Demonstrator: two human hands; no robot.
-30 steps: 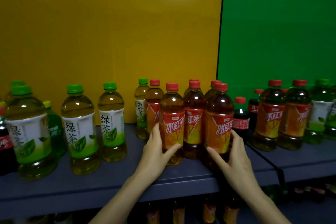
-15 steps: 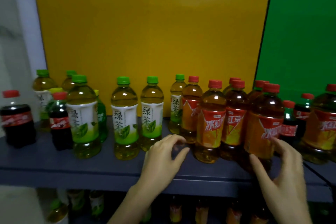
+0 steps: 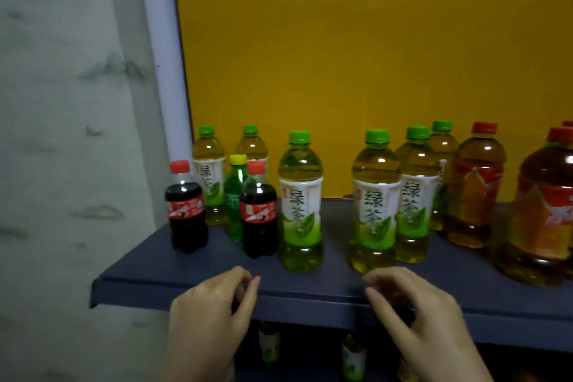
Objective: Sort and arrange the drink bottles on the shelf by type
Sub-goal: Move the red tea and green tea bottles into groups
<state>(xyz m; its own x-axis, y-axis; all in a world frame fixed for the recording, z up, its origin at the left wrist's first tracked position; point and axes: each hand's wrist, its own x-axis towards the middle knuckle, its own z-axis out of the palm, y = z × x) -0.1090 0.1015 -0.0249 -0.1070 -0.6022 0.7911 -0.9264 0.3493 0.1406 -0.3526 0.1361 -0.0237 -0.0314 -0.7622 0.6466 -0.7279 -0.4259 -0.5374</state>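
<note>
On the dark blue shelf (image 3: 186, 276) stand several green tea bottles with green caps; the nearest ones are at the front middle (image 3: 300, 205) and just right of it (image 3: 375, 205). Two small cola bottles (image 3: 186, 211) (image 3: 259, 214) with red caps stand at the left end, with a small green soda bottle (image 3: 234, 198) between them. Red-capped iced tea bottles (image 3: 474, 189) fill the right side. My left hand (image 3: 214, 310) and my right hand (image 3: 415, 316) hover at the shelf's front edge, fingers loosely curled, holding nothing and touching no bottle.
A yellow back panel (image 3: 372, 56) stands behind the bottles. A white post (image 3: 164, 71) and a grey patterned wall (image 3: 62, 133) bound the shelf's left end. More bottles (image 3: 269, 344) stand on a lower shelf beneath my hands.
My view has swung left from the iced tea bottles to the green tea and cola end. Both hands let go of the iced tea bottles and came left, off the shelf.
</note>
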